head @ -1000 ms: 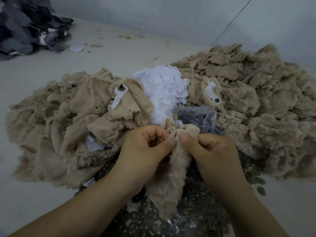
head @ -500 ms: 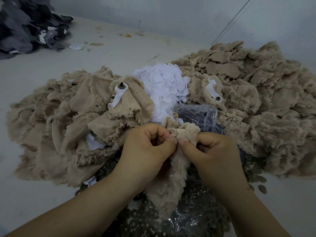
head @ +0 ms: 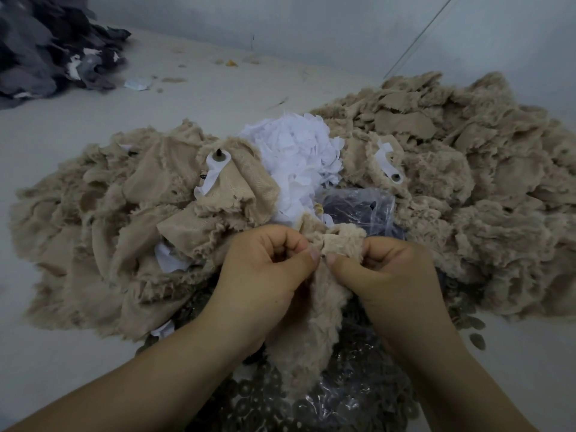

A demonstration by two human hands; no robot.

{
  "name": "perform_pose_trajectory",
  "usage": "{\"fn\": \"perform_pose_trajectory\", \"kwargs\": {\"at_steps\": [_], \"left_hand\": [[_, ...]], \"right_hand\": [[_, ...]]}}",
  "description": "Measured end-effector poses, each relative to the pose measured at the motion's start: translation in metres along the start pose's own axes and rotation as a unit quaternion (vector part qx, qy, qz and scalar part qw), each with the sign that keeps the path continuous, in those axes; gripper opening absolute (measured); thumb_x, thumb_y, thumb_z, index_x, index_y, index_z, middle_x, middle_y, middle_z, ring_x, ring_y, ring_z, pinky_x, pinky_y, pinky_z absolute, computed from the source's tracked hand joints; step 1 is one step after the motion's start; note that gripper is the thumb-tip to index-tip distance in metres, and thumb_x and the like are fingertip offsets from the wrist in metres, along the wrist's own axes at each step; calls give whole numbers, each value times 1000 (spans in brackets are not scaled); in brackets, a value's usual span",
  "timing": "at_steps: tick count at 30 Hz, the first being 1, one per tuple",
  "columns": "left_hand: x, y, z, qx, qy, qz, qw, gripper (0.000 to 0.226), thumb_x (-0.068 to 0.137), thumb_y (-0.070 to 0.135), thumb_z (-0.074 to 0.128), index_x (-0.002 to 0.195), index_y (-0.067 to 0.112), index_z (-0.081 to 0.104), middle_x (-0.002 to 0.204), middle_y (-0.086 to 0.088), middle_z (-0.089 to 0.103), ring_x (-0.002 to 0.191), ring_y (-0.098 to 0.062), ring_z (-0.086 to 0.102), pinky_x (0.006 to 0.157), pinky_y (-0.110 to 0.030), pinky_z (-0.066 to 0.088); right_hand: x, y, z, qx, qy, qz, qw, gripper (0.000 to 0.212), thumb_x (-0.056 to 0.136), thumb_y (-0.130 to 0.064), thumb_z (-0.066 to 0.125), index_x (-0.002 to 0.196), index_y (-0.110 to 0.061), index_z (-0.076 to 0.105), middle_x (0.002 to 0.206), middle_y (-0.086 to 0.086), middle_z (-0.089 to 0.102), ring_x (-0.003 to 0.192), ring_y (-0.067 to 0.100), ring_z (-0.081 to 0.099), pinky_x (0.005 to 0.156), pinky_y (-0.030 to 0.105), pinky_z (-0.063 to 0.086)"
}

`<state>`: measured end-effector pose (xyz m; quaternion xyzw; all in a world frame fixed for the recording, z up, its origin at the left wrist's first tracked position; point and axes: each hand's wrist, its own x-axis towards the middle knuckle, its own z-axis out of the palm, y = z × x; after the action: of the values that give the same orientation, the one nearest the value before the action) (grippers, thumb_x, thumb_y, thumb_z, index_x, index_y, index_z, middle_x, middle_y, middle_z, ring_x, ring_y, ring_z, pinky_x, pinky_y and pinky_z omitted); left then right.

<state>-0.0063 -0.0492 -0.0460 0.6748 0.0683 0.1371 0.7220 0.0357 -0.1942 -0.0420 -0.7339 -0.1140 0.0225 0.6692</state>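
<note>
Over pale worktable, tan plush piece pinched firmly in left hand and right hand; hold fabric taut, thumbs beside dark stud; press squarely.

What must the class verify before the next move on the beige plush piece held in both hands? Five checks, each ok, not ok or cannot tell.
1. Left hand and right hand both pinch the plush piece at its top: ok.
2. Small dark part between the thumbs seated through the fabric: cannot tell.
3. Grey discs close, below the hands: ok.
4. White pieces close, behind the hands: ok.
5. A hand free to pick one up: not ok.
</note>
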Motion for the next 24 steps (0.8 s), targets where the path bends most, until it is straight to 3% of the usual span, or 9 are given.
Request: {"fn": "perform_pose_trajectory", "kwargs": {"at_steps": [3,6,9,11,14,20,24], "left_hand": [[0,0,1,65,16,43,997,7,72,16,69,67,13,67,61,-14,64,54,-19,55,53,-33,48],[1,-1,2,133,28,93,986,19,76,4,72,64,16,64,57,1,62,51,-6,52,47,-20,43],[-1,2,3,200,33,197,959,21,74,-6,70,73,12,59,78,0,58,66,-11,56,57,-23,46],[-2,3,2,253,35,291,922,24,73,-12,69,82,8,61,97,-2,54,81,-16,56,67,-25,48],[-3,-1,0,325,9,389,862,18,81,-9,66,92,3,72,113,-9,62,98,-14,59,87,-22,46],[-3,-14,-3,340,-70,404,847,23,89,1,69,111,3,73,118,-8,69,101,-23,65,88,-36,51],[1,-16,-5,361,-73,421,829,20,88,0,70,107,0,74,112,-11,70,92,-24,66,81,-36,52]], "right_hand": [[0,0,2,-24,6,-9,1000,35,63,-28,76,69,5,66,64,31,64,54,51,58,49,64,48],[1,2,2,5,7,19,1000,22,64,-19,76,70,0,68,63,24,68,53,33,61,53,58,55],[2,2,-1,60,-22,60,996,10,70,-6,77,78,-4,71,71,20,73,63,31,70,58,44,60],[2,0,-2,94,-44,84,991,19,78,4,75,91,-9,73,78,19,75,72,32,74,61,37,59],[3,-6,-2,127,-39,122,984,33,80,6,74,109,-7,66,80,18,75,70,26,74,56,28,56],[7,-18,-10,151,-34,178,972,35,83,9,67,114,-8,63,71,15,73,51,17,65,43,24,49],[6,-30,-17,88,-97,185,974,34,86,8,65,112,-13,63,78,18,74,63,21,71,52,26,56]]}}
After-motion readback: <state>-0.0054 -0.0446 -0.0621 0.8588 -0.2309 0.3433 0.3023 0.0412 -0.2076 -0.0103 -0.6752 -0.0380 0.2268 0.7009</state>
